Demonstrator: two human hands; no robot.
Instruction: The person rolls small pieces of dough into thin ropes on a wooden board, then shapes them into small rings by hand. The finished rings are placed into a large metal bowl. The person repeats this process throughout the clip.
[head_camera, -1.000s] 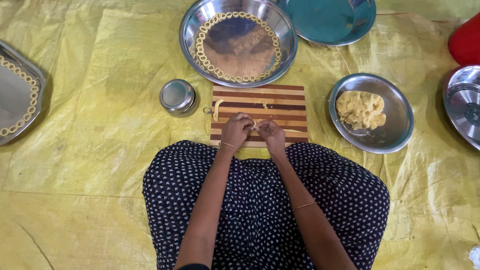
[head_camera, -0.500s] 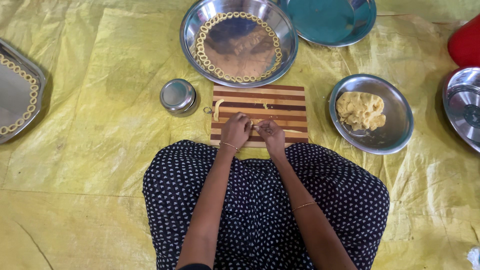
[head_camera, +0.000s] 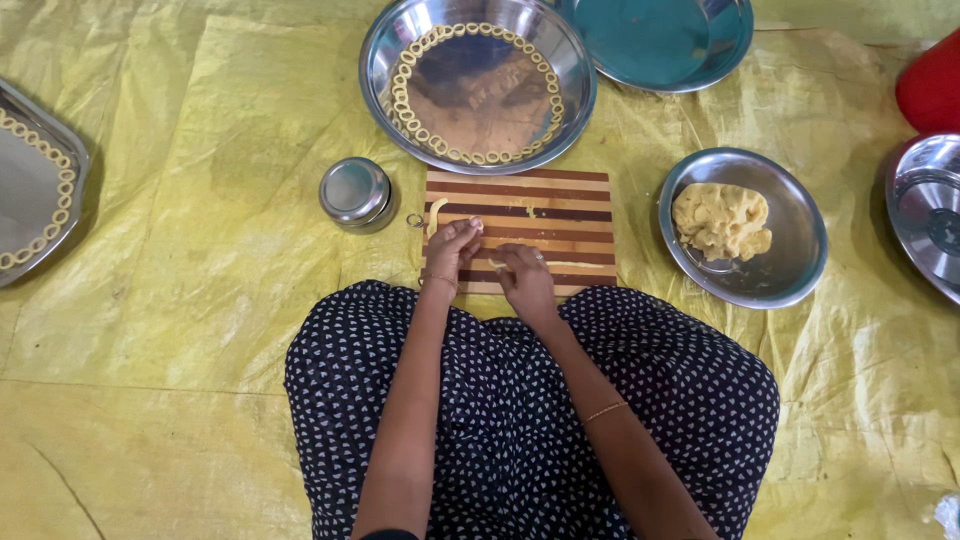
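Dough strip (head_camera: 560, 264) is seen lying thin and pale across the striped wooden board (head_camera: 560, 200), running out to the right from under the right hand (head_camera: 524, 278), which is laid over its near end with the fingers bent down onto it; whether the strip is pinched or only pressed cannot be told. Just to the left, the left hand (head_camera: 453, 247) is held with its fingertips drawn together at the board's left part, and a small bit of dough appears to be nipped between them. A short curved piece of dough (head_camera: 435, 214) is found just beyond the left hand, at the board's left edge. A small round steel tin (head_camera: 355, 193) is set further left of that hand, on the yellow sheet (head_camera: 200, 200). Beyond both hands, a large steel bowl (head_camera: 478, 82) is lined with dough rings. Well to the right of the right hand, a steel plate (head_camera: 790, 260) is loaded with a lump of dough (head_camera: 720, 220).
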